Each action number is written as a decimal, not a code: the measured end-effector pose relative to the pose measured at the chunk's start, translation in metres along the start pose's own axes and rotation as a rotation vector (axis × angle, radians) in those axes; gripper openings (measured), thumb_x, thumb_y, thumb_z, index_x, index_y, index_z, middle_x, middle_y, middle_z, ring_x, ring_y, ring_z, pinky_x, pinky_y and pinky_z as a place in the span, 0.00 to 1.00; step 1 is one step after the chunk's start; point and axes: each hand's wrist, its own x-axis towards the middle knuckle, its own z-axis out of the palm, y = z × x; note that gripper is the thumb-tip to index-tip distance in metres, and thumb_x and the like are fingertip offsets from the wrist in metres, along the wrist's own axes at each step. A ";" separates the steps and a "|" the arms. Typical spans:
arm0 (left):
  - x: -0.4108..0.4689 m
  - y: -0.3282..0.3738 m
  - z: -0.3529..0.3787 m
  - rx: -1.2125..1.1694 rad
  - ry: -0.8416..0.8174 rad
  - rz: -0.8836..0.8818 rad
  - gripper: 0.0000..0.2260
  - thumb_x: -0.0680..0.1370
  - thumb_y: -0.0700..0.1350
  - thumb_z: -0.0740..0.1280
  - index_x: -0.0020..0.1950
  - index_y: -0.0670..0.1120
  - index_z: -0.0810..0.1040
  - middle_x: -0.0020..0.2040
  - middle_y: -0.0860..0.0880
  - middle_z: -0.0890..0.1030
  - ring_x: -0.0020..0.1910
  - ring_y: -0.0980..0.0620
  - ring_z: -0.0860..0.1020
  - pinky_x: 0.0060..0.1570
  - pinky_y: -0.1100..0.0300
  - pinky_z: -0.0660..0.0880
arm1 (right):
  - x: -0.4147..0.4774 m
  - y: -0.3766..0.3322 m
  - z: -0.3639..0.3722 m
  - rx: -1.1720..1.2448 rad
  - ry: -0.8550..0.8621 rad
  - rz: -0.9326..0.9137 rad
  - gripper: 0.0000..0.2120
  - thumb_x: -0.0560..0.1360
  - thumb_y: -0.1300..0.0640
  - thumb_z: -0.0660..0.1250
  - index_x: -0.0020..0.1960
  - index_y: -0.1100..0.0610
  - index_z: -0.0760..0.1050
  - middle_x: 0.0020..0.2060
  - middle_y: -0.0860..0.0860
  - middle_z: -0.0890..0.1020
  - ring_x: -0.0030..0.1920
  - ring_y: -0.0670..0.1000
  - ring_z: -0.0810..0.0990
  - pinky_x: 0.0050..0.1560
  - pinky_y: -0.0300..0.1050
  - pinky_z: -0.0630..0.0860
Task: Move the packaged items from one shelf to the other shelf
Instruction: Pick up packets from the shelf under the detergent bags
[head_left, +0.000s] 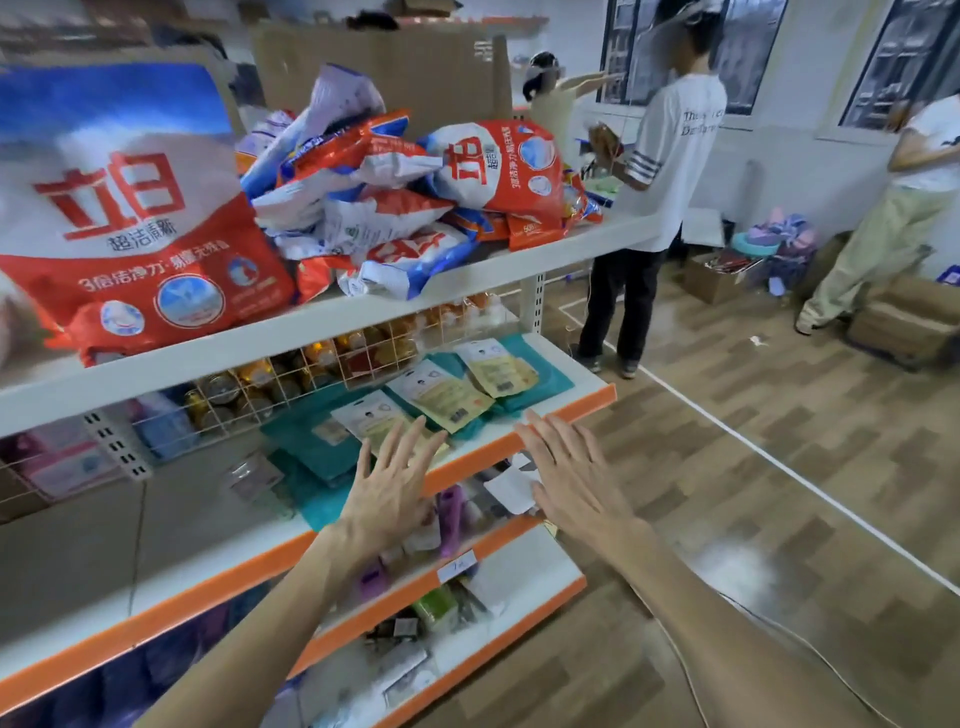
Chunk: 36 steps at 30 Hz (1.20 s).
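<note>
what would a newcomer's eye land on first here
The big red, white and blue bag at the near left of the top shelf, with a heap of crumpled bags beside it. Below, the left hand and right hand are spread open by the flat packets on the orange-edged middle shelf.

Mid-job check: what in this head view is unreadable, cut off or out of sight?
Head view, big red, white and blue detergent bag: cut off by the left edge, blurred.
Flat pale packets on teal sheets: print too small; the left hand partly covers the nearest.
Amber jars: half hidden by the white top shelf and white wire grid.
Lower-shelf goods: blurred, partly behind the left hand.
</note>
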 end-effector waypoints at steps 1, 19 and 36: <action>0.009 -0.001 0.005 -0.004 0.003 -0.020 0.39 0.78 0.53 0.65 0.79 0.58 0.41 0.81 0.50 0.43 0.79 0.45 0.41 0.74 0.38 0.43 | 0.009 0.007 0.007 0.000 -0.003 -0.016 0.37 0.74 0.51 0.65 0.78 0.54 0.53 0.78 0.53 0.60 0.75 0.56 0.60 0.74 0.57 0.59; 0.108 -0.042 0.044 -0.130 0.010 -0.445 0.38 0.74 0.48 0.69 0.79 0.52 0.53 0.80 0.49 0.51 0.79 0.46 0.47 0.74 0.36 0.48 | 0.176 0.095 0.060 0.039 -0.117 -0.152 0.31 0.73 0.51 0.66 0.74 0.58 0.63 0.70 0.55 0.71 0.71 0.57 0.68 0.70 0.60 0.67; 0.036 -0.131 0.081 -0.061 0.107 -0.892 0.28 0.71 0.51 0.66 0.70 0.43 0.68 0.67 0.41 0.71 0.63 0.36 0.72 0.57 0.39 0.71 | 0.278 0.000 0.123 0.205 -0.120 -0.376 0.30 0.80 0.47 0.59 0.78 0.56 0.56 0.78 0.54 0.58 0.78 0.55 0.53 0.78 0.55 0.49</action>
